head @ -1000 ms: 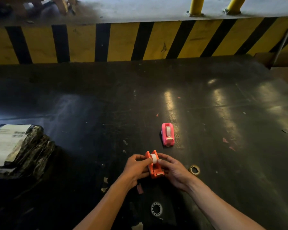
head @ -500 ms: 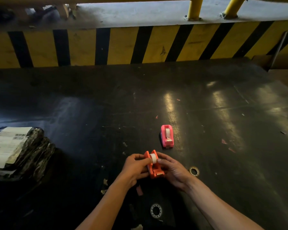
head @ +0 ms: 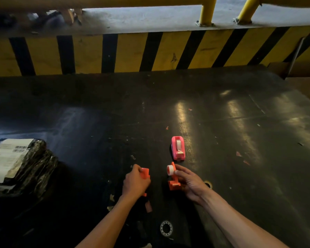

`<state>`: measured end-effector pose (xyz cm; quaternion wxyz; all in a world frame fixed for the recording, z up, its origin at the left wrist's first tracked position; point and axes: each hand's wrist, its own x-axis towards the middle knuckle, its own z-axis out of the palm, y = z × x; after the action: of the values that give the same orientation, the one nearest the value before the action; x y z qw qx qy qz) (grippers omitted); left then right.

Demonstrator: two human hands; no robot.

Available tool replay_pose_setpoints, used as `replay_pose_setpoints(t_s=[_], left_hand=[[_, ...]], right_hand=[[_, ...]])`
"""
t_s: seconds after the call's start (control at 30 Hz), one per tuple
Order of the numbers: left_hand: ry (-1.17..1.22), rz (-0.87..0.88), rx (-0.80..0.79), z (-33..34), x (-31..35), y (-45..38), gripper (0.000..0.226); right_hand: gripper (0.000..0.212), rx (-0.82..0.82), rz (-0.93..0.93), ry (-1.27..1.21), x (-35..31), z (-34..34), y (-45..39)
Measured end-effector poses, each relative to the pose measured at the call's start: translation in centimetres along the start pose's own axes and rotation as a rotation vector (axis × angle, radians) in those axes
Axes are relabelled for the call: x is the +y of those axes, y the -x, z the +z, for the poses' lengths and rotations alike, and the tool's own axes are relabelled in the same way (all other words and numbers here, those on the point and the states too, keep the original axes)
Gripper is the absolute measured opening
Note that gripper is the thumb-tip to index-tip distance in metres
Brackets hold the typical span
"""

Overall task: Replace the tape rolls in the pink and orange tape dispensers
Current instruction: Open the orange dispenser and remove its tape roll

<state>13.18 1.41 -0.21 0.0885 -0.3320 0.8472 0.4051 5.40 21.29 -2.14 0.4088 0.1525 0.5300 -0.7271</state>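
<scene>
The orange tape dispenser is split into two halves. My left hand (head: 135,181) grips one orange half (head: 145,173), mostly hidden by the fingers. My right hand (head: 190,182) holds the other orange half (head: 173,184), and a white tape roll (head: 170,170) sits on its hub at the top. The pink tape dispenser (head: 177,148) stands just beyond my right hand on the black table (head: 222,140), whole, with a pale roll inside. An empty tape ring (head: 166,228) lies between my forearms; another ring (head: 208,184) peeks out behind my right hand.
A black plastic parcel with a white label (head: 16,163) lies at the left. A yellow-and-black striped barrier (head: 150,52) runs along the far edge of the table, with yellow posts above. Small scraps of paper and tape lie scattered on the dark surface.
The orange dispenser was one piece held between both hands. Now it is pulled apart: my left hand moved left with one half, my right hand keeps the half with the roll.
</scene>
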Motion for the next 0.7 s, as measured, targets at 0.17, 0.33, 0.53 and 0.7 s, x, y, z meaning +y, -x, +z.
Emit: replay_pose_setpoints(t_s=[0.17, 0.33, 0.53, 0.7], left_hand=[[-0.145, 0.05, 0.045, 0.1, -1.2, -0.7, 0.039], [-0.368, 0.164, 0.096, 0.1, -0.3, -0.3, 0.044], [0.294, 0.023, -0.306, 0.6, 3.1, 1.0, 0.034], [0.46, -0.057, -0.325, 1.2, 2.8, 0.7, 0.028]], right_hand=[[0.036, -0.019, 0.017, 0.035, -0.3, 0.3, 0.3], [0.041, -0.064, 0.014, 0.074, -0.4, 0.7, 0.5], [0.047, -0.135, 0.001, 0.104, -0.1, 1.0, 0.4], [0.048, -0.143, -0.008, 0.089, -0.2, 0.3, 0.6]])
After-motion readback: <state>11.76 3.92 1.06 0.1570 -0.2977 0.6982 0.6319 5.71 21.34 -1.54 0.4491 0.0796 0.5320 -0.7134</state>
